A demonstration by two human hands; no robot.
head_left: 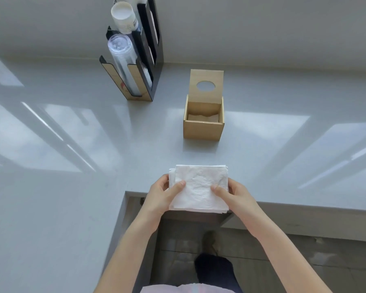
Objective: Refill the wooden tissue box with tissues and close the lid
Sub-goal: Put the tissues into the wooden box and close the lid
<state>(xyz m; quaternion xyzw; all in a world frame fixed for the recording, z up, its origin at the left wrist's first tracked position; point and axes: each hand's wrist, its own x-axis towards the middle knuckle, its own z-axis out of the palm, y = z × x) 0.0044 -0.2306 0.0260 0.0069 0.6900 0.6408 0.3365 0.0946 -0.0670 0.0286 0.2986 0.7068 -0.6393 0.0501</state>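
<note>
Tissues (199, 188) stacked, held at worktop (72, 187) near edge, left hand (164, 192) and right hand (234, 194) fingers clamped on opposite sides, wooden tissue box (203, 130) beyond, lid (206, 85) raised.

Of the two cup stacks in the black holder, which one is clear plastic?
The nearer, lower clear cup stack: see-through, in the holder's front slot. The white paper cup stack behind and above it is opaque.

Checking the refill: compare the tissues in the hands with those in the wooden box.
The stack of tissues is held by the left hand and right hand over the counter edge; the tissues in the box form a low layer inside the open wooden tissue box. Both are white.
</note>
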